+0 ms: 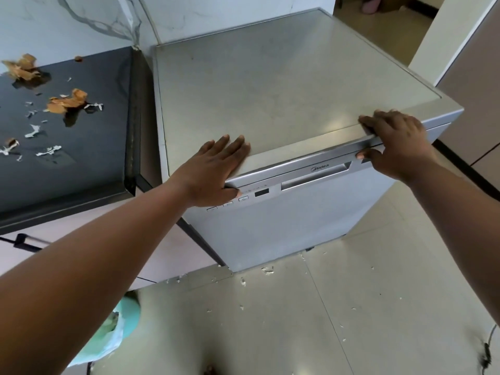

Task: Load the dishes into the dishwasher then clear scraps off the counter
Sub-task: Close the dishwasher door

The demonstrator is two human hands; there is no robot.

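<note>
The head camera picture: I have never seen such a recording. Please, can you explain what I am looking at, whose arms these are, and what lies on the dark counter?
There is no robot here. A person wears a camera on the head, so it looks forward and down along the person's own two bare arms.

The grey box in the middle is a Midea dishwasher, and its door looks closed. The left hand lies flat on its top front edge, fingers straight, thumb down by the control panel. The right hand curls over the top front edge further right, thumb under the rim.

To the left is a dark counter. On it lie brown scraps and small white scraps. More white bits lie on the tiled floor. A pale green bag shows at the bottom left. No dishes are visible.
</note>
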